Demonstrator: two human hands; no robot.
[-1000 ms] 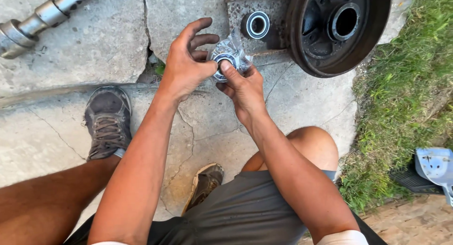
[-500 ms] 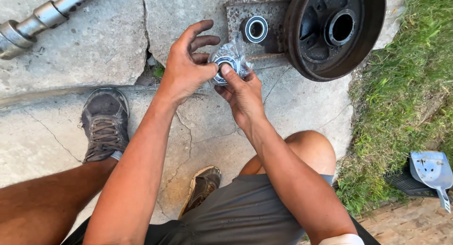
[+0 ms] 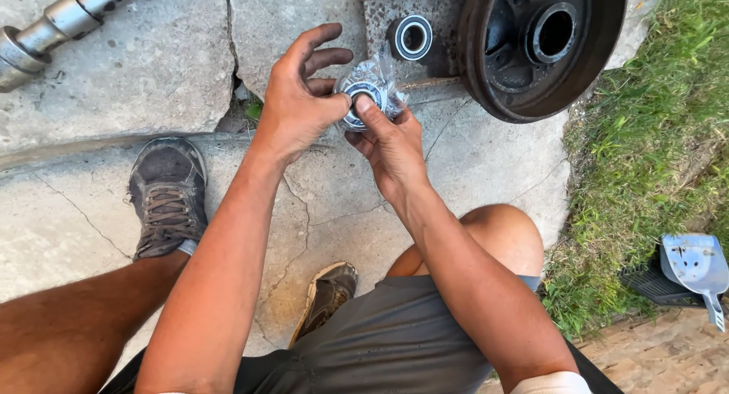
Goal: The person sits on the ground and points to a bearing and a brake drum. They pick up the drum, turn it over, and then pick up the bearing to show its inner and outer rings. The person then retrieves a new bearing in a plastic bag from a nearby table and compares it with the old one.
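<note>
- Outdoors on cracked concrete slabs (image 3: 114, 98), with grass (image 3: 668, 136) along the right edge.
- Nearby: dark brake drum (image 3: 543, 45), a second bearing (image 3: 411, 37) on a small block, metal shaft (image 3: 53, 26) top left, blue scoop (image 3: 695, 265) lower right.
- Held above the slab: round steel bearing (image 3: 363, 98) in crinkled clear plastic wrap.
- Left hand (image 3: 300, 98) pinching its edge, other fingers spread; right hand (image 3: 391, 147) closed beneath, thumb pressed on top.

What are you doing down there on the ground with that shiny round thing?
A person sits on cracked concrete, holding a round bearing in clear plastic wrap between both hands: left hand, right hand. A second bearing lies just beyond, next to a dark brake drum. A metal shaft lies off to the left.
</note>
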